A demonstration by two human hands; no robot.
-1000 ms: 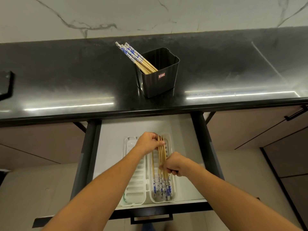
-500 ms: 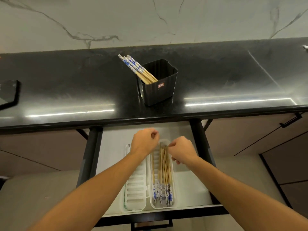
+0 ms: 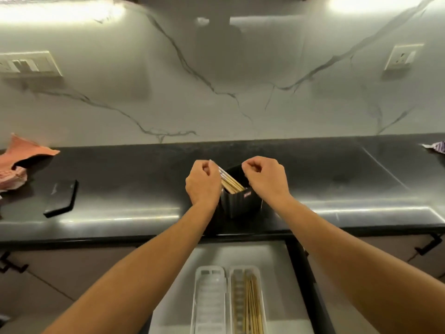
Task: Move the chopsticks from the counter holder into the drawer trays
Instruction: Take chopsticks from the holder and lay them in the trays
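Note:
A black holder stands on the dark counter with several wooden chopsticks leaning out to its left. My left hand is curled around their blue-and-white upper ends. My right hand hovers over the holder's right rim, fingers closed with nothing visible in them. Below, the open drawer holds two white trays side by side. The left tray has nothing in it. The right tray holds several chopsticks lying lengthwise.
A flat black object and a pink cloth lie on the counter at the left. A purple wrapper sits at the far right edge. Black cabinet handles flank the drawer below the counter.
Both hands have left the right drawer tray, with the chopsticks lying in it, and risen to the holder on the counter. The view has tilted up towards the wall.

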